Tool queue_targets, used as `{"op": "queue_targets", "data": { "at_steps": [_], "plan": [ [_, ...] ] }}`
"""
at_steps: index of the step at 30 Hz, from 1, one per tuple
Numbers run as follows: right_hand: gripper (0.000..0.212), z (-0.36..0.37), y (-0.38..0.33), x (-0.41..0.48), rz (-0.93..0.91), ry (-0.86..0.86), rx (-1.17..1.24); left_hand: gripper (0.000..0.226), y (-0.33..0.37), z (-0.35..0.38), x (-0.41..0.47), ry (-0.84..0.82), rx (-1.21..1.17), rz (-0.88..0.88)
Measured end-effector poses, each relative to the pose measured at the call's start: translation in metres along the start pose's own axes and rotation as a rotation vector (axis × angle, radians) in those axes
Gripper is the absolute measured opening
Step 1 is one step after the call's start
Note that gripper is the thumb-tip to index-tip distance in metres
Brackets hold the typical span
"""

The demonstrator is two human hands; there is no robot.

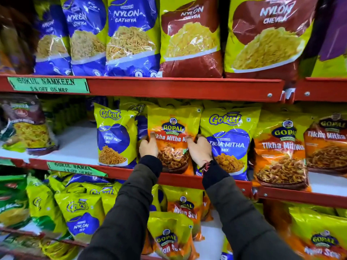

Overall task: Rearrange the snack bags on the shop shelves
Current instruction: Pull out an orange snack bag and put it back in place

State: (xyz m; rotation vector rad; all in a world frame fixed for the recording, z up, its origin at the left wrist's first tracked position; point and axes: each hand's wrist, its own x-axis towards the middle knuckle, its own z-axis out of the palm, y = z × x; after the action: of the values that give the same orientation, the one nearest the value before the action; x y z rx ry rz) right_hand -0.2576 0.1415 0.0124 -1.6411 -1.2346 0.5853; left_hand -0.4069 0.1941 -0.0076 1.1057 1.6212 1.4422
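A yellow and orange Gopal Tikha Mitha Mix bag (173,128) stands upright on the middle shelf (75,143). My left hand (148,146) grips its left edge and my right hand (200,150) grips its right edge. To its left stands a Gokul Tikhi Sev bag (115,135), to its right a Gokul Tikha Mitha Mix bag (230,139). Two more Gopal Tikha Mitha bags (279,147) stand further right.
The top shelf holds blue Nylon Gathiya bags (131,34) and red Nylon Chevda bags (189,38). A bare white stretch of the middle shelf lies left of the Gokul bag, with a dark bag (26,124) at the far left. The bottom shelf holds Nylon Sev bags (80,220).
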Motion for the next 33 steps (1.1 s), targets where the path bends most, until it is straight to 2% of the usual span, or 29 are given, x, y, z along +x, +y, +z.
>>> {"op": "queue_targets", "data": {
  "at_steps": [3, 6, 10, 13, 16, 20, 24, 26, 28, 33],
  "plan": [
    [0.038, 0.005, 0.005, 0.006, -0.008, 0.071, 0.111, 0.05, -0.007, -0.004, 0.009, -0.022, -0.131, 0.058],
    [0.047, 0.004, 0.01, 0.003, -0.015, 0.078, 0.276, 0.035, -0.015, -0.013, 0.009, 0.029, -0.232, 0.121],
    [0.029, -0.002, 0.013, -0.012, -0.065, 0.099, 0.504, 0.029, 0.002, -0.026, -0.017, 0.094, -0.334, 0.248],
    [0.048, -0.012, 0.008, -0.027, -0.093, 0.07, 0.692, 0.03, 0.015, -0.034, -0.039, 0.101, -0.4, 0.34],
    [0.042, -0.033, 0.0, -0.045, -0.123, 0.106, 0.767, 0.028, 0.025, -0.041, -0.064, 0.054, -0.412, 0.318],
    [0.038, -0.075, 0.011, -0.072, -0.142, 0.181, 0.82, 0.017, 0.03, -0.035, -0.111, -0.05, -0.532, 0.197],
    [0.027, -0.119, 0.037, -0.094, -0.147, 0.267, 0.804, 0.046, 0.031, -0.004, -0.159, -0.069, -0.55, 0.159],
    [0.028, -0.144, 0.051, -0.102, -0.104, 0.277, 0.834, 0.041, 0.029, 0.013, -0.185, -0.053, -0.502, 0.163],
    [0.036, -0.171, 0.067, -0.109, -0.048, 0.279, 0.859, 0.051, 0.027, 0.03, -0.211, -0.045, -0.462, 0.171],
    [0.02, -0.23, 0.1, -0.122, 0.007, 0.383, 0.896, 0.052, 0.029, 0.066, -0.264, -0.034, -0.44, 0.173]
  ]
}}
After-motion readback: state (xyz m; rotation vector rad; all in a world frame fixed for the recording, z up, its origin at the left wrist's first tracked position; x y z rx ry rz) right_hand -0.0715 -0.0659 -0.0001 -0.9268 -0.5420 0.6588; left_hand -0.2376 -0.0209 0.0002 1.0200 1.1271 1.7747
